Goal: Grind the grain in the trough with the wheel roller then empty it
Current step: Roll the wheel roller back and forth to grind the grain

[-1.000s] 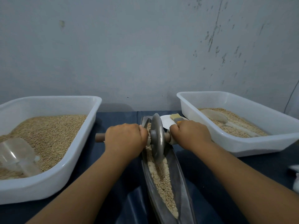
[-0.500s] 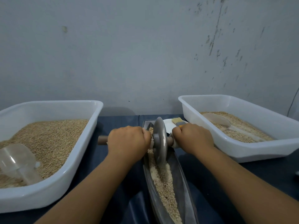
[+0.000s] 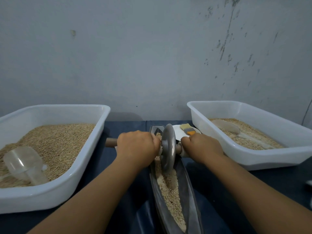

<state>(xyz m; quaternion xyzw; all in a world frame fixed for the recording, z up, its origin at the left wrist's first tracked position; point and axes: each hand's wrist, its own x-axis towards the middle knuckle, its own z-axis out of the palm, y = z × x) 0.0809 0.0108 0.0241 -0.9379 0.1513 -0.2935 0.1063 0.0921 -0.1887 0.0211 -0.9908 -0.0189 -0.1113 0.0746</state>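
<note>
I judge this to be the grinding step, with the emptying not yet begun. The wheel roller (image 3: 168,146) stands upright on its edge in the metal trough (image 3: 189,186), toward the trough's 12 o'clock end, and the grain (image 3: 170,191) lies in a furrowed band from the wheel down to the 6 o'clock end.

My left hand (image 3: 137,148) is clenched round the wooden axle handle (image 3: 111,142) at the wheel's 9 o'clock side, knuckles up, with the bare stub of the handle poking out beyond the fist. My right hand (image 3: 201,146) is wrapped round the other end of the axle at 3 o'clock, close against the hub. Both forearms reach forward from 6 o'clock, roughly even with each other.

The next move, as I read it, calls for an even pull on both hands toward 6 o'clock, keeping the wheel upright so it runs along the furrow and does not climb the trough wall or push grain over the rim.

At 9 o'clock sits a white tub (image 3: 55,193) of whole grain with a clear scoop (image 3: 25,164); at 3 o'clock a second white tub (image 3: 263,157) holds a thinner layer and another scoop (image 3: 226,126). A pastry brush (image 3: 186,128) lies on a white plate (image 3: 179,133) just past the wheel, at about 1 o'clock.
</note>
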